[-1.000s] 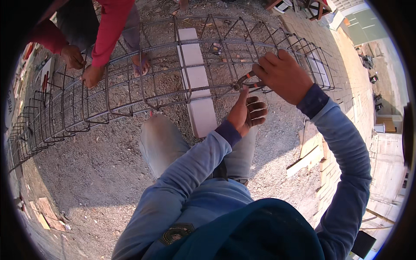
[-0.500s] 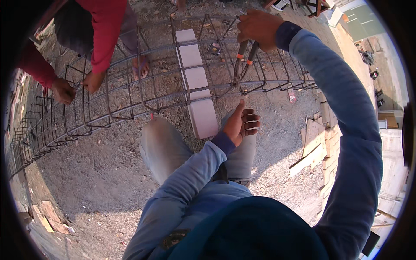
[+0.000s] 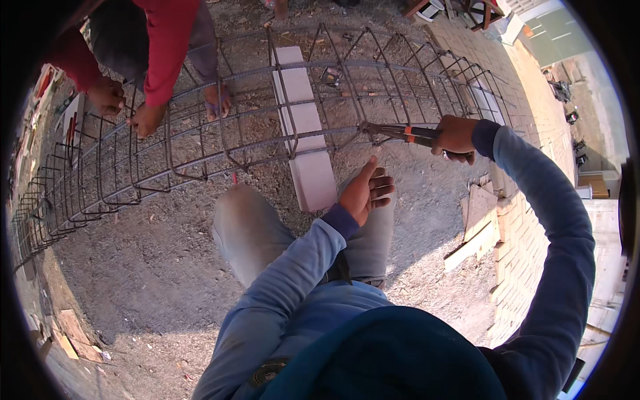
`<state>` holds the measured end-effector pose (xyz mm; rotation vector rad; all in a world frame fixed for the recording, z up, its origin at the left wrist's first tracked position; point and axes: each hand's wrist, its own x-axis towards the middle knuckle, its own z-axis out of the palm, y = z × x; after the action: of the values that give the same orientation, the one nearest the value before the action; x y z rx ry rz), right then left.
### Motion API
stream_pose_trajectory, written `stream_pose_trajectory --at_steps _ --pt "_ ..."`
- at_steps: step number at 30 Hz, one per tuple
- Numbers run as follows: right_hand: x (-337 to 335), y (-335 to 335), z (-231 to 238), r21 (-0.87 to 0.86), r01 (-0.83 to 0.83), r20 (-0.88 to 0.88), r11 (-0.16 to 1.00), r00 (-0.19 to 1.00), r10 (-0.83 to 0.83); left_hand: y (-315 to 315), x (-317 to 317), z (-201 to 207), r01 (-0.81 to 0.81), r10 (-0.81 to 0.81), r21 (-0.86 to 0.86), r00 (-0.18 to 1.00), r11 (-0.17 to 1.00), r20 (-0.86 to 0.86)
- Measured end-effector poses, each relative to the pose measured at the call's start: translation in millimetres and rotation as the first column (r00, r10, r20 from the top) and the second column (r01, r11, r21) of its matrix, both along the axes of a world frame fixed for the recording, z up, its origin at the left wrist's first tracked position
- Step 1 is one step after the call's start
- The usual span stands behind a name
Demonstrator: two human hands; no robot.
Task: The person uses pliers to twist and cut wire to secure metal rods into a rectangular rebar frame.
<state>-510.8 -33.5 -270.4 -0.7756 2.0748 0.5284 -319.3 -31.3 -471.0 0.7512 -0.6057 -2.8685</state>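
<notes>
My right hand (image 3: pixel 457 139) is closed round the handles of a pair of pincers (image 3: pixel 402 132), dark with orange bands. The handles point right, and the jaws meet the near long bar of a rebar cage (image 3: pixel 227 150), close to a crossing bar. Whether wire sits in the jaws is too small to tell. My left hand (image 3: pixel 362 193) hovers above my knee, palm turned up and sideways, thumb stretched out, fingers loosely curled and apart, nothing in it. Just left of it lies the near end of a pale block (image 3: pixel 313 173), which runs crosswise beneath the cage.
At the upper left a co-worker in red sleeves has both hands (image 3: pixel 147 120) at the cage's bars. Broken boards (image 3: pixel 477 223) lie on the gravel at right, beside stacked pavers (image 3: pixel 513 247). More board scraps (image 3: pixel 77 337) lie at lower left.
My right hand has swung the pincers' handles down and to the right, from upright to nearly level; the jaws stay at the same spot. The co-worker's hands have shifted up slightly.
</notes>
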Motion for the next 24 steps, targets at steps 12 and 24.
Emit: stream_pose_trajectory --at_steps 12,24 --pt "32 -10 0 0.073 0.118 0.185 0.99 0.974 -0.129 -19 -71 33 -0.032 0.065 0.204 0.986 0.978 -0.153" --pt "29 -10 23 -0.065 -0.994 -0.736 -0.089 -0.012 0.676 -40 -91 71 -0.23 0.319 0.462 0.94 0.857 -0.123"
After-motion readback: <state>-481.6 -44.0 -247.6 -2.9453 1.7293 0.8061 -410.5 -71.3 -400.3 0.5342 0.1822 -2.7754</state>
